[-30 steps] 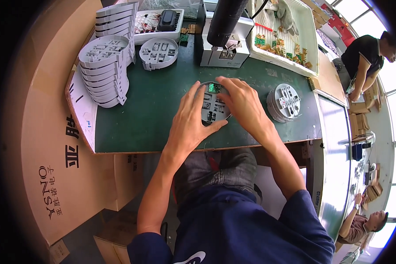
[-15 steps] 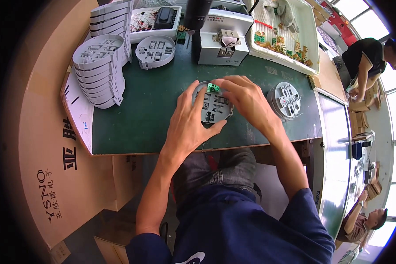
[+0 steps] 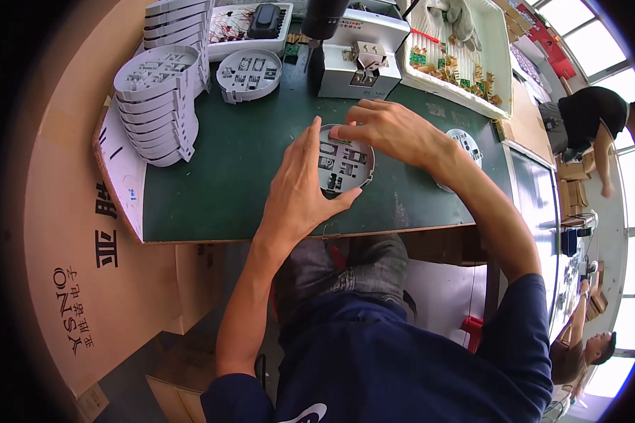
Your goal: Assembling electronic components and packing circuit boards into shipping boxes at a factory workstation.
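A round grey plastic housing (image 3: 347,171) with slots and raised clips inside lies on the green bench top in front of me. My left hand (image 3: 295,185) holds its left side, fingers along the far rim and thumb at the near edge. At the housing's far edge, the thumb of my right hand (image 3: 396,130) presses on a small green circuit board (image 3: 343,142), mostly covered by the hand. The other fingers are curled above it. Beyond my right wrist sits a short stack of similar round grey pieces (image 3: 465,146), partly hidden by the arm.
Tall stacks of grey housings (image 3: 155,106) stand at the left, with a single housing (image 3: 249,74) beside them. A grey boxy machine (image 3: 356,77) is at the back. A white foam tray (image 3: 499,70) holds several circuit boards. Two people (image 3: 593,116) work at the right.
My right hand has shifted up and its fingers have curled, with the thumb now over the green board. The left hand still holds the housing. The view has shifted slightly.
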`<state>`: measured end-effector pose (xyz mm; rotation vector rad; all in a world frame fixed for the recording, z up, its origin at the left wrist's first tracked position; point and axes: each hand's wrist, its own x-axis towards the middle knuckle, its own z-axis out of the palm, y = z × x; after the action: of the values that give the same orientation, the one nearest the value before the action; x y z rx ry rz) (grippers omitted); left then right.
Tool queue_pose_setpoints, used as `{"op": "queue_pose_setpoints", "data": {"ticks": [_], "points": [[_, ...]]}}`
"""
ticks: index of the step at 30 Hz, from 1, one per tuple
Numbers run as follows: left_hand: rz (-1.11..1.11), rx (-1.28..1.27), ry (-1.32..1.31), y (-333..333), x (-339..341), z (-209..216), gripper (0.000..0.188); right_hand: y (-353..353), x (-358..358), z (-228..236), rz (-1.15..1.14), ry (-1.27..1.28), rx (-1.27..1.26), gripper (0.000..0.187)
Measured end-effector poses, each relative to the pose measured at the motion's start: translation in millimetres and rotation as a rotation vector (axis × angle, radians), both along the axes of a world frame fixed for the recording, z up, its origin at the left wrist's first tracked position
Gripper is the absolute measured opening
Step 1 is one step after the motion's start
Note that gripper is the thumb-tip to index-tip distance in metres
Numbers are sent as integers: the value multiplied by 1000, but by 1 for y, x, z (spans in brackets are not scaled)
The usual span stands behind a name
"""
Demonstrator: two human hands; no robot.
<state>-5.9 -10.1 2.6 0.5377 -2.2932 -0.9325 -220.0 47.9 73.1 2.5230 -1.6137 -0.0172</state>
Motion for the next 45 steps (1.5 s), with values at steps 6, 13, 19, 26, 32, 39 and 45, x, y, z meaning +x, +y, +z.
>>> {"op": "queue_pose_setpoints", "data": {"ticks": [6,13,19,26,32,39,45], "points": [[1,-15,1,-1,2,-1,111,3,-3,-4,14,-123,-35,38],[-2,-19,-34,-2,1,2,111,-5,-6,2,-66,-240,167,42],[-2,-51,-36,-1,1,-1,104,6,0,8,-198,-374,163,41],[-6,-116,-79,1,2,3,86,32,12,-2,-226,-305,62,42],[19,-192,-90,3,-2,4,80,55,27,-15,-258,-224,-78,42],[59,-192,-97,5,-7,3,82,52,36,-15,-280,-91,-120,48],[90,-286,-145,10,-7,2,82,51,27,-11,-364,-335,35,44]]}}
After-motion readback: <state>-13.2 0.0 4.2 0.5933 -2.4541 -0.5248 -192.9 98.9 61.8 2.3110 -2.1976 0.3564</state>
